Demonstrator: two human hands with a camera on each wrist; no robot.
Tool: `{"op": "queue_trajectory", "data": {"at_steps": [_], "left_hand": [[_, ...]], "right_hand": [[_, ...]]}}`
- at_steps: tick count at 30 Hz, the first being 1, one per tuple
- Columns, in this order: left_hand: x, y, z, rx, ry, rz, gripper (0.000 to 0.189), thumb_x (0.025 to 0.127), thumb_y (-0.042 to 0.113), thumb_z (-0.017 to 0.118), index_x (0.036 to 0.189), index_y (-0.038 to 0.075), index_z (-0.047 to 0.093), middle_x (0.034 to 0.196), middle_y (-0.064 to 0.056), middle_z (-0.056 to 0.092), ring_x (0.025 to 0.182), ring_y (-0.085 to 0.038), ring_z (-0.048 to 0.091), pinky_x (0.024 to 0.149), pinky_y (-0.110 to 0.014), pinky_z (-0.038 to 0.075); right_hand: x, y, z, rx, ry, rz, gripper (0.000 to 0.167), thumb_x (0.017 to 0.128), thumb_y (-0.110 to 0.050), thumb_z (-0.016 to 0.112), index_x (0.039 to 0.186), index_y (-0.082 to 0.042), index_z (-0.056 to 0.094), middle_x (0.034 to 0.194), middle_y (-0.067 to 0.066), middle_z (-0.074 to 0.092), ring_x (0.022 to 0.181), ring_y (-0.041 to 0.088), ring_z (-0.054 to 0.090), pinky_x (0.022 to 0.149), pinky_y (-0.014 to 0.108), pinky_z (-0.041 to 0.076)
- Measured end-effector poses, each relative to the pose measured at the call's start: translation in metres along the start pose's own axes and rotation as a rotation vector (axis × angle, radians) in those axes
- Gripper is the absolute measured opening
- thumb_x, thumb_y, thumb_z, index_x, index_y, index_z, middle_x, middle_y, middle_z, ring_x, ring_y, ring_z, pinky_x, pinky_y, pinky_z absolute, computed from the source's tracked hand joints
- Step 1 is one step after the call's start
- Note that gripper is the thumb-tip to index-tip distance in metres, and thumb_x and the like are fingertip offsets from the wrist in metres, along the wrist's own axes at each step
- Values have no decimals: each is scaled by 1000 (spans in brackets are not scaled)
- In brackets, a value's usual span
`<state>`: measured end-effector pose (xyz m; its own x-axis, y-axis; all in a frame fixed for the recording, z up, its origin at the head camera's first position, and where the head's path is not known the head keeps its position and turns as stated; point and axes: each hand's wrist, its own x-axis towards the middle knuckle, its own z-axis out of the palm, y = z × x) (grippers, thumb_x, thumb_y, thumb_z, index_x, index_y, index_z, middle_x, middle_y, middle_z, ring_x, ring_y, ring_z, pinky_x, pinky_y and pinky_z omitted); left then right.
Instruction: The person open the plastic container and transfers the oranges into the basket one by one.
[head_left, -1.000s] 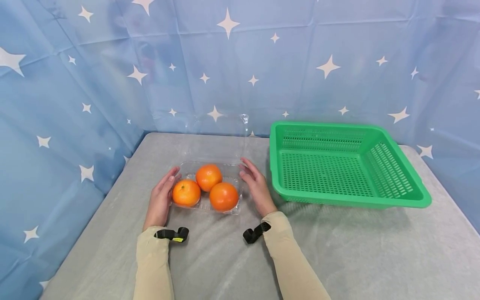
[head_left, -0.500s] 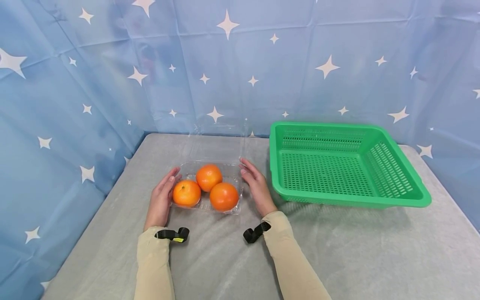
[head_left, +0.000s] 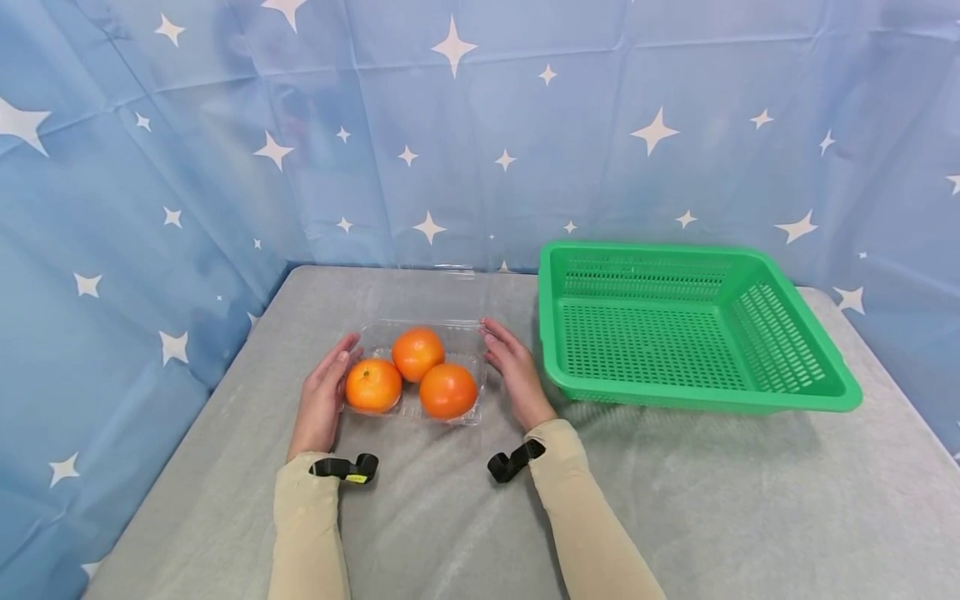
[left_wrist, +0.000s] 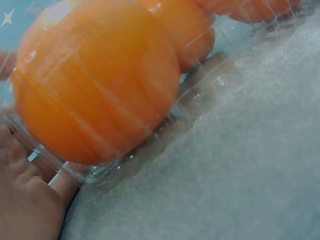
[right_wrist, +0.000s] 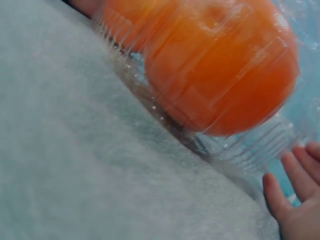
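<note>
A clear plastic clamshell box (head_left: 467, 342) lies on the table with its lid (head_left: 435, 293) tipped back behind it. Inside are three oranges: a left one (head_left: 372, 386), a back one (head_left: 417, 354) and a right one (head_left: 447, 391). My left hand (head_left: 321, 404) rests along the box's left side with relaxed fingers. On the opposite side my right hand (head_left: 517, 379) has its fingers nearly straight, fingertips right at the box's back right corner. In the right wrist view an orange (right_wrist: 220, 75) shows through the ribbed wall, and the fingers (right_wrist: 300, 175) are spread beside it.
A green perforated plastic basket (head_left: 652, 346) stands to the right of the right hand. The grey cloth-covered table (head_left: 712, 500) runs back to a blue star-patterned curtain (head_left: 600, 150), which also closes the left side.
The box's lid has tipped further back, its far edge dropping lower toward the table's back edge. My hands have hardly moved, and the oranges and basket stay in place.
</note>
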<state>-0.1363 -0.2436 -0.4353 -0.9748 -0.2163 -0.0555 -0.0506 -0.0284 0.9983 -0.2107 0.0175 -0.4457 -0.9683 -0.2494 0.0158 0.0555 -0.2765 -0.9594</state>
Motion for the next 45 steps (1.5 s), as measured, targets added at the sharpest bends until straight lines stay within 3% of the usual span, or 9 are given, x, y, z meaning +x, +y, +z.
{"op": "queue_trajectory", "data": {"at_steps": [7,13,18,26,31,37,45], "left_hand": [[7,-10,-4,-6,4,14,47,91,43,44,134,24,41,136,10,38,125,-11,35,104,-36,24],[-1,2,0,1,-5,4,47,93,40,42,136,21,39,138,8,37,126,-14,34,104,-37,24],[-6,12,3,14,-16,10,49,93,40,41,137,17,37,139,4,36,127,-16,33,104,-37,23],[-7,11,2,14,-18,4,49,94,39,40,137,17,36,140,4,35,127,-15,32,105,-36,23],[-6,10,2,12,-18,-5,49,94,40,39,137,19,37,139,6,35,127,-14,32,105,-36,22],[-6,10,1,5,-21,4,49,94,40,40,137,18,36,139,6,36,127,-14,32,105,-35,22],[-6,10,2,11,-24,12,50,93,41,40,137,18,36,139,5,36,127,-14,32,105,-36,22]], "right_hand": [[6,10,-2,27,42,5,40,93,-20,42,130,-4,43,134,6,43,121,17,41,98,37,35],[13,22,-6,13,47,5,43,91,-10,32,131,-6,43,133,2,44,119,12,42,95,31,38],[9,17,-4,-2,38,-17,44,89,-8,33,132,-3,40,132,9,45,120,18,43,95,34,38],[0,6,2,-143,23,38,39,96,-17,37,134,-10,37,125,8,52,115,19,47,94,40,37],[0,4,4,-207,64,39,39,94,-18,44,132,-11,41,125,9,50,112,22,48,90,39,41],[0,1,6,-419,173,-13,34,91,-17,45,124,-13,49,123,5,48,109,17,47,89,34,41],[-2,-7,12,-536,265,-159,26,88,-10,46,111,-12,59,115,2,52,108,15,47,92,32,37]]}}
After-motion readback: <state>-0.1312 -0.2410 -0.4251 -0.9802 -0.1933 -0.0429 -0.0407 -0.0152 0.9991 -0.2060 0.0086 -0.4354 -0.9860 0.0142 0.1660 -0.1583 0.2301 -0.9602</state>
